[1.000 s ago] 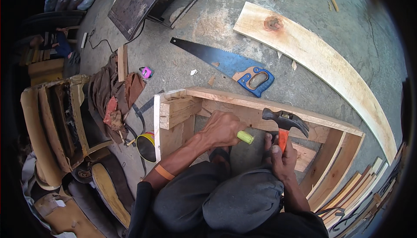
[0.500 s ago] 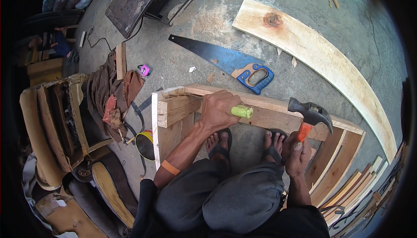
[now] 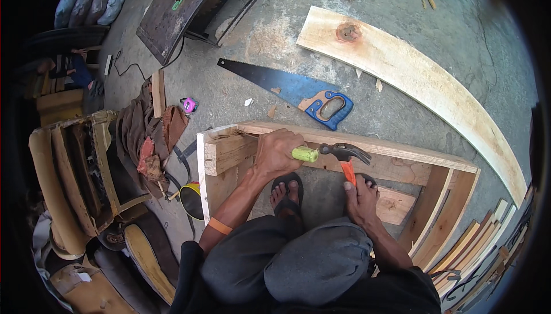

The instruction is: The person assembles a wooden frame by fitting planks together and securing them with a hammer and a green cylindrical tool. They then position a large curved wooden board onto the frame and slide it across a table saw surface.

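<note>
My left hand point(image 3: 276, 154) is wrapped round the yellow-green handle of a chisel point(image 3: 305, 153). Its blade, mostly hidden by the hand, points at the left corner of a wooden frame point(image 3: 344, 136). A claw hammer point(image 3: 348, 170) with an orange handle is gripped in my right hand point(image 3: 361, 200). The hammer's head is right at the butt of the chisel handle, touching or nearly so. The frame stands across my feet, with rails along its far side and slats at its right end.
Beyond the frame, a handsaw point(image 3: 293, 91) and a long plank point(image 3: 402, 64) lie on the concrete floor. A pink tape measure point(image 3: 189, 104) and brown cloth point(image 3: 140, 130) are to the left. A metal saw table point(image 3: 172, 21) stands far left; wood strips point(image 3: 476, 245) lie at right.
My right hand has swung the hammer leftward, bringing its head to the chisel's handle end. The left hand keeps its grip. The whole view has shifted slightly.
</note>
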{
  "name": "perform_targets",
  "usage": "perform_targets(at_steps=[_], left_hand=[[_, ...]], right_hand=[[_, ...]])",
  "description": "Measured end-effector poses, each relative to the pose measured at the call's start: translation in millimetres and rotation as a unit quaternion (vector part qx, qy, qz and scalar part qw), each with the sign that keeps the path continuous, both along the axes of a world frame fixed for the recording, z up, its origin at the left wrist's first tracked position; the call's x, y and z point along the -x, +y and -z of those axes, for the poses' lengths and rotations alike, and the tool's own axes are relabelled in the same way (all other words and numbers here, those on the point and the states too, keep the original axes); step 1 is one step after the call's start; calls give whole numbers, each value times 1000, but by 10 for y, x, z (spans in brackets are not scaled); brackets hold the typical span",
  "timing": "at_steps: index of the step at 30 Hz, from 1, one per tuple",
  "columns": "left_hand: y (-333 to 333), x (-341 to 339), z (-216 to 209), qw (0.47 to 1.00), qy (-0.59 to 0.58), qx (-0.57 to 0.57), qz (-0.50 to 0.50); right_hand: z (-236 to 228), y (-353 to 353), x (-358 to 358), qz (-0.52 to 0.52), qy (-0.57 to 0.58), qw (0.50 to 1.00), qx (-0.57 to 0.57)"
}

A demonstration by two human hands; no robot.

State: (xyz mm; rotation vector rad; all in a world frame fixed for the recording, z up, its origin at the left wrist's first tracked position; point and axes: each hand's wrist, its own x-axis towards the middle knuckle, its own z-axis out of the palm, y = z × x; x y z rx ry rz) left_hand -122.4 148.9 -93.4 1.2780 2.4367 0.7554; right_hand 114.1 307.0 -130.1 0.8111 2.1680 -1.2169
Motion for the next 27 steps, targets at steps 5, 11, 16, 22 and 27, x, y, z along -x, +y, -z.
perform_targets(at_steps=[5, 11, 16, 22, 27], left_hand=[[-57, -128, 180, 904, -65, 375, 195], [-107, -193, -10, 975, -28, 158, 152], [143, -91, -274, 999, 10, 36, 17], [213, 5, -141, 997, 53, 22, -59], [185, 31, -136, 997, 65, 2, -50]], right_hand=[[107, -16, -282, 214, 255, 936, 116], [123, -111, -219, 266, 251, 922, 126], [139, -32, -161, 196, 215, 947, 137], [-117, 178, 80, 366, 355, 787, 347], [96, -83, 55, 131, 317, 939, -36]])
